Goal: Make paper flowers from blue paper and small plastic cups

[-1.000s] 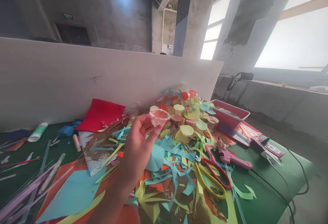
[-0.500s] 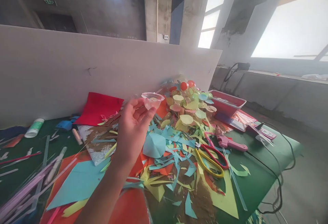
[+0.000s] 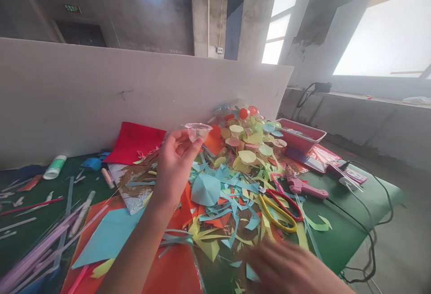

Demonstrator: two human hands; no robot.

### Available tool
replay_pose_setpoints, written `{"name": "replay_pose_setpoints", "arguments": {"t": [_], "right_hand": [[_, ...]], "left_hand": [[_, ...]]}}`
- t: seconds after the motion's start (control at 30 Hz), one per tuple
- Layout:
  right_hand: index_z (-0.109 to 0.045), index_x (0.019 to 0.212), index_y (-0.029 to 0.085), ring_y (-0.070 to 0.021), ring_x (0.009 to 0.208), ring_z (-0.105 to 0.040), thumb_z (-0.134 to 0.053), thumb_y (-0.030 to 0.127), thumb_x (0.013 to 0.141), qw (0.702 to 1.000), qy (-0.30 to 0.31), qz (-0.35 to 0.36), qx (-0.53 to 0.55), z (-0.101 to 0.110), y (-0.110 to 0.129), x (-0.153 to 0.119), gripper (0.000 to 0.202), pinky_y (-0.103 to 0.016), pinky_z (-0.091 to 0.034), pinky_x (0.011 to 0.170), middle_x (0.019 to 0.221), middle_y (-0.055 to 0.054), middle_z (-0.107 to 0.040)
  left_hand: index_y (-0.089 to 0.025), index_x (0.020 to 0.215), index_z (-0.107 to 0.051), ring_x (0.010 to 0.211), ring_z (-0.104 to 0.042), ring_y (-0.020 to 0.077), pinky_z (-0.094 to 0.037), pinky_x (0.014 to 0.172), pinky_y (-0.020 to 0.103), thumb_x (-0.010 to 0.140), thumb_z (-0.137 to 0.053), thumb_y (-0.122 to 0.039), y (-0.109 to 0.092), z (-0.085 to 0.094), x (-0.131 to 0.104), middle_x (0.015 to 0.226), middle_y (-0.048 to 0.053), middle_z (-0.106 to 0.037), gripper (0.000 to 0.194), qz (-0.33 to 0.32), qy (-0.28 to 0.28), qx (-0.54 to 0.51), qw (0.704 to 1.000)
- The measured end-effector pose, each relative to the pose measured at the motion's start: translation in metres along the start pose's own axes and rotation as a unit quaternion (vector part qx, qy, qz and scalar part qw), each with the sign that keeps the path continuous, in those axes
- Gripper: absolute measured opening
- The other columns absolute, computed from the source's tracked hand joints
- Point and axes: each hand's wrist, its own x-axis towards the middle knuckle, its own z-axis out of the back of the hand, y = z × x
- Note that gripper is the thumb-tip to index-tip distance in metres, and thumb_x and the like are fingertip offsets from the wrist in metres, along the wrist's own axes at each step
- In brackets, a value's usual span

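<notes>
Between its thumb and fingers my left hand (image 3: 175,161) holds up a small clear plastic cup (image 3: 198,131) with a pinkish rim. Behind and right of the cup rises a pile of clear cups topped with coloured paper discs (image 3: 247,139). Low at the right, my right hand (image 3: 283,267) is smeared by motion over the paper scraps, so its fingers cannot be made out. Just above it lie scissors with red and yellow handles (image 3: 279,208). A blue paper cone (image 3: 205,189) rests on the scraps below my left hand.
A pink glue gun (image 3: 305,188) with a black cord lies at the right, near a red basket (image 3: 299,137). Red paper (image 3: 134,143), a glue stick (image 3: 55,167) and long glue sticks (image 3: 43,251) lie left. A white board (image 3: 144,83) stands behind.
My right hand has come into view from the lower right. My left hand still holds the cup in nearly the same place, and the view has shifted slightly.
</notes>
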Motion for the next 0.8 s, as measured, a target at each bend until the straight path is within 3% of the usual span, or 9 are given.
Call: {"name": "replay_pose_setpoints", "arguments": {"t": [0.1, 0.17, 0.27, 0.4, 0.53, 0.67, 0.8], "right_hand": [[-0.059, 0.127, 0.021, -0.0274, 0.113, -0.060, -0.057, 0.022, 0.093, 0.999, 0.018, 0.039, -0.007, -0.008, -0.010, 0.061, 0.034, -0.042, -0.054, 0.091, 0.124, -0.010, -0.064], [-0.055, 0.130, 0.010, -0.0288, 0.119, -0.057, -0.057, 0.027, 0.094, 0.999, 0.039, 0.029, -0.010, -0.018, -0.011, 0.098, 0.040, -0.041, -0.051, 0.098, 0.129, -0.015, -0.062], [-0.053, 0.131, 0.008, -0.0295, 0.124, -0.052, -0.056, 0.041, 0.094, 0.999, 0.052, 0.008, -0.007, -0.041, -0.006, 0.130, 0.051, -0.040, -0.048, 0.101, 0.135, -0.017, -0.057], [-0.057, 0.123, 0.011, -0.0307, 0.125, -0.049, -0.058, 0.042, 0.091, 0.996, 0.092, 0.011, -0.008, -0.066, 0.000, 0.135, 0.044, -0.042, -0.046, 0.101, 0.137, -0.017, -0.053], [-0.062, 0.111, 0.014, -0.0283, 0.102, -0.061, -0.058, 0.033, 0.090, 0.991, 0.132, -0.024, 0.007, -0.072, 0.000, 0.133, 0.028, -0.039, -0.052, 0.084, 0.113, -0.014, -0.065], [-0.065, 0.098, 0.016, -0.0245, 0.089, -0.066, -0.056, 0.014, 0.086, 0.989, 0.142, -0.038, 0.022, -0.059, -0.002, 0.136, 0.015, -0.033, -0.052, 0.075, 0.095, -0.010, -0.070], [-0.062, 0.113, 0.017, -0.0222, 0.091, -0.069, -0.043, 0.008, 0.091, 0.986, 0.097, -0.117, 0.064, -0.031, -0.008, 0.126, 0.030, -0.029, -0.052, 0.073, 0.100, -0.008, -0.073]], "left_hand": [[-0.020, 0.102, -0.058, 0.110, -0.062, 0.0224, -0.048, 0.097, 0.038, 0.075, -0.074, -0.037, 0.003, 0.001, 0.000, 0.112, 0.007, -0.065, 0.036, 0.008, -0.006, 0.002, 1.000], [-0.021, 0.103, -0.058, 0.110, -0.062, 0.0223, -0.048, 0.097, 0.038, 0.075, -0.075, -0.038, 0.004, 0.000, 0.000, 0.112, 0.007, -0.065, 0.037, 0.012, -0.003, -0.003, 1.000], [-0.021, 0.104, -0.057, 0.110, -0.062, 0.0211, -0.048, 0.096, 0.036, 0.075, -0.074, -0.039, 0.006, -0.001, -0.001, 0.112, 0.006, -0.065, 0.038, 0.024, 0.006, -0.012, 1.000], [-0.022, 0.104, -0.057, 0.112, -0.061, 0.0204, -0.047, 0.096, 0.034, 0.076, -0.074, -0.039, 0.007, -0.002, -0.003, 0.112, 0.006, -0.065, 0.037, 0.031, 0.008, -0.012, 0.999], [-0.022, 0.103, -0.058, 0.113, -0.060, 0.0202, -0.046, 0.097, 0.034, 0.077, -0.074, -0.039, 0.006, -0.004, -0.005, 0.114, 0.005, -0.065, 0.035, 0.043, 0.019, -0.037, 0.998], [-0.022, 0.103, -0.058, 0.112, -0.061, 0.0201, -0.046, 0.098, 0.034, 0.076, -0.075, -0.039, 0.003, -0.006, -0.007, 0.112, 0.005, -0.066, 0.037, 0.047, 0.029, -0.047, 0.997], [-0.020, 0.104, -0.058, 0.111, -0.061, 0.0208, -0.045, 0.098, 0.035, 0.076, -0.074, -0.040, 0.001, -0.008, -0.008, 0.112, 0.007, -0.065, 0.038, 0.048, 0.036, -0.034, 0.998]]}}
